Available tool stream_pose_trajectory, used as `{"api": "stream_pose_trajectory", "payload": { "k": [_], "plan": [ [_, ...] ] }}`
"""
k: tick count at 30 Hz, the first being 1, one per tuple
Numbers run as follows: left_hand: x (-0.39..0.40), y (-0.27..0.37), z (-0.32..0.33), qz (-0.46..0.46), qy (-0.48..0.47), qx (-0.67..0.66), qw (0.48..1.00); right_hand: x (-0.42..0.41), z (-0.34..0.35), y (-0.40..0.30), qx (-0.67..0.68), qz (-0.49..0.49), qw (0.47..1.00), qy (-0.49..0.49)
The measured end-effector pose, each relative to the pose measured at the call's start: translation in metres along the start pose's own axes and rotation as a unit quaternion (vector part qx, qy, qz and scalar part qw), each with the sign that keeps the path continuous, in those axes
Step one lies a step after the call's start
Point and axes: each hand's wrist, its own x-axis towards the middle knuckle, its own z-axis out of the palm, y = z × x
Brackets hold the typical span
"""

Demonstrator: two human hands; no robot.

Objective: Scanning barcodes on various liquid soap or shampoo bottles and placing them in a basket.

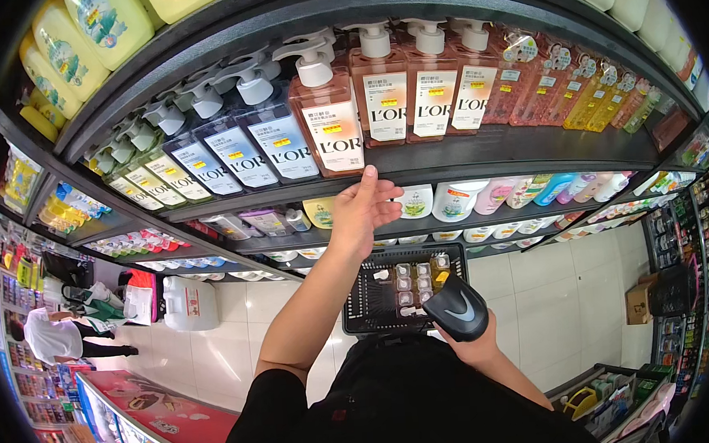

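Observation:
My left hand (363, 209) is raised at the front edge of a black shelf (496, 152), fingers apart and nothing held. Its thumb tip is at the lower right corner of a pink pump bottle (330, 122); whether they touch I cannot tell. That bottle stands forward of the pink pump bottles on its right. Blue pump bottles (279, 131) and green ones (172, 175) line up to its left. My right hand (480, 341) grips a black handheld barcode scanner (455, 308), low in front of my body. Most of the scanner's handle is hidden.
A black plastic basket (353, 322) with several clear-capped bottles stands below the shelves. Lower shelves hold more bottles (460, 200). A white jerrycan (190, 303) is on the tiled floor at left, near a person (54, 334). A red display case (165, 410) stands lower left.

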Motion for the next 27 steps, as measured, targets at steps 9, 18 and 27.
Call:
{"api": "stream_pose_trajectory", "payload": {
  "k": [9,18,27],
  "plan": [
    [0.006,0.001,-0.002,-0.025,-0.017,-0.037,0.999,-0.007,0.004,0.006,-0.002,-0.021,1.000,0.022],
    [0.009,-0.003,-0.013,-0.011,-0.044,-0.037,0.998,-0.004,0.007,-0.004,-0.020,0.000,1.000,0.013],
    [0.010,-0.011,-0.030,0.038,-0.043,-0.022,0.998,-0.008,0.006,0.002,-0.035,-0.008,0.999,0.001]
  ]
}}
